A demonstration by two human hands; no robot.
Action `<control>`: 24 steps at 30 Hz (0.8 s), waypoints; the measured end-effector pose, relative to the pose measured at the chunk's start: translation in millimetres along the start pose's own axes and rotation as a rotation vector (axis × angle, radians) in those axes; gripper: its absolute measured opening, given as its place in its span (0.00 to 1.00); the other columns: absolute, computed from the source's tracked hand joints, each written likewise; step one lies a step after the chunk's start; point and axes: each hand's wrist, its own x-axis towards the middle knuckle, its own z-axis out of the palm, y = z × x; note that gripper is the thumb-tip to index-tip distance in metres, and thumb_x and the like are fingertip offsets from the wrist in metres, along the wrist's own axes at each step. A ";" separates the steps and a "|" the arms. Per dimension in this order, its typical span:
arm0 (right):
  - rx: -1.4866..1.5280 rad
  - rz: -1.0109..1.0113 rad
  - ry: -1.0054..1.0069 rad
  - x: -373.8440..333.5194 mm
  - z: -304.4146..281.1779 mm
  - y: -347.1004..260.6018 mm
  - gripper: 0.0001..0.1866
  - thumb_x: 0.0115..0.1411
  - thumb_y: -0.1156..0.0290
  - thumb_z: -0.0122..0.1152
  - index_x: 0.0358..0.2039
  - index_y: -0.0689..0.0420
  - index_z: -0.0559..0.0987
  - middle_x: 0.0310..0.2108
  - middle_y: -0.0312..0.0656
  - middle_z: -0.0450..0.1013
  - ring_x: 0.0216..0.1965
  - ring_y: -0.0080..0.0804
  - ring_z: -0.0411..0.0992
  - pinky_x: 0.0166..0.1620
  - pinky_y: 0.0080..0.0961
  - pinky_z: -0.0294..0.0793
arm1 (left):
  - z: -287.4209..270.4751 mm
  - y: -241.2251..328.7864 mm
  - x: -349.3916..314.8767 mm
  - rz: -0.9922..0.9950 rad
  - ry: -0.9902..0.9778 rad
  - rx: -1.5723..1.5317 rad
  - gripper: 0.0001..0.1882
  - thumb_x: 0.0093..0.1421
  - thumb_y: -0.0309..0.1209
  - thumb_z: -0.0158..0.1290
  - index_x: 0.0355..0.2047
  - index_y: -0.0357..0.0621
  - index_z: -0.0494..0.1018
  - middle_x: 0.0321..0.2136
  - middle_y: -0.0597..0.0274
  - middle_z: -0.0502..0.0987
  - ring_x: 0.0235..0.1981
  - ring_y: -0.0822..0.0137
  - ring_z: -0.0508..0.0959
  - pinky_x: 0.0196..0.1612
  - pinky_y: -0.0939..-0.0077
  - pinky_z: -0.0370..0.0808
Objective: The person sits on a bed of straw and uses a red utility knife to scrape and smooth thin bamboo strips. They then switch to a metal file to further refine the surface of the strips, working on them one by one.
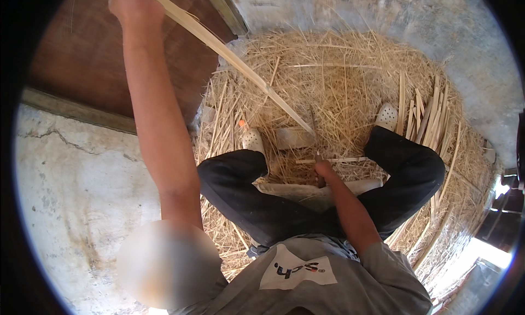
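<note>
My left hand (135,4) is raised high at the upper left, closed round the end of a long pale bamboo strip (235,62). The strip slants down to the right, and its lower end comes close to the blade of a knife (313,118). Down between my knees, my right hand (324,169) is wrapped round the knife's handle, with the thin blade pointing away from me. A small block (294,138) lies just left of the blade. Whether strip and blade touch, I cannot tell.
Shavings (328,63) cover the floor thickly. Several split strips (432,115) lie beyond my right foot. My feet wear light clogs (253,140). A brown door panel (98,52) and a cracked wall (76,178) stand at the left; another wall (383,11) rises at the far side.
</note>
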 end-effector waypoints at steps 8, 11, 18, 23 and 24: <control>0.084 -0.192 0.184 -44.4 -1.8 -36.5 0.11 0.56 0.77 0.52 0.41 0.64 0.71 0.25 0.43 0.69 0.21 0.31 0.67 0.25 0.35 0.66 | -33.3 10.4 16.5 -0.301 -0.573 -0.368 0.20 0.70 0.49 0.38 0.30 0.48 0.65 0.16 0.74 0.61 0.18 0.76 0.63 0.20 0.80 0.62; 0.224 -0.177 0.148 -76.9 -15.6 -56.8 0.10 0.56 0.77 0.52 0.39 0.64 0.70 0.22 0.41 0.66 0.18 0.30 0.65 0.22 0.32 0.66 | -49.8 -27.0 10.5 -0.227 -0.728 -0.292 0.30 0.67 0.52 0.42 0.55 0.38 0.61 0.44 0.49 0.74 0.40 0.64 0.78 0.43 0.69 0.76; 0.508 -0.342 0.163 -102.2 -21.5 -69.7 0.04 0.54 0.78 0.53 0.30 0.59 0.69 0.18 0.37 0.64 0.13 0.27 0.62 0.17 0.27 0.63 | -138.7 -196.2 -180.5 -0.505 -0.542 0.300 0.21 0.65 0.49 0.50 0.37 0.41 0.68 0.27 0.66 0.70 0.32 0.73 0.70 0.37 0.74 0.68; 0.541 -0.393 0.181 -127.2 -36.4 -77.0 0.05 0.53 0.79 0.53 0.29 0.58 0.68 0.18 0.37 0.65 0.14 0.26 0.62 0.17 0.27 0.64 | -174.8 -250.6 -238.3 -0.482 -0.345 0.294 0.17 0.70 0.40 0.41 0.28 0.42 0.65 0.19 0.70 0.66 0.20 0.76 0.66 0.25 0.75 0.66; 0.555 -0.398 0.201 -132.1 -38.1 -78.7 0.05 0.53 0.79 0.53 0.29 0.57 0.68 0.19 0.37 0.65 0.14 0.26 0.62 0.17 0.27 0.64 | -176.3 -251.9 -232.1 -0.407 -0.401 0.295 0.17 0.71 0.40 0.41 0.28 0.42 0.65 0.18 0.71 0.65 0.19 0.76 0.66 0.23 0.76 0.65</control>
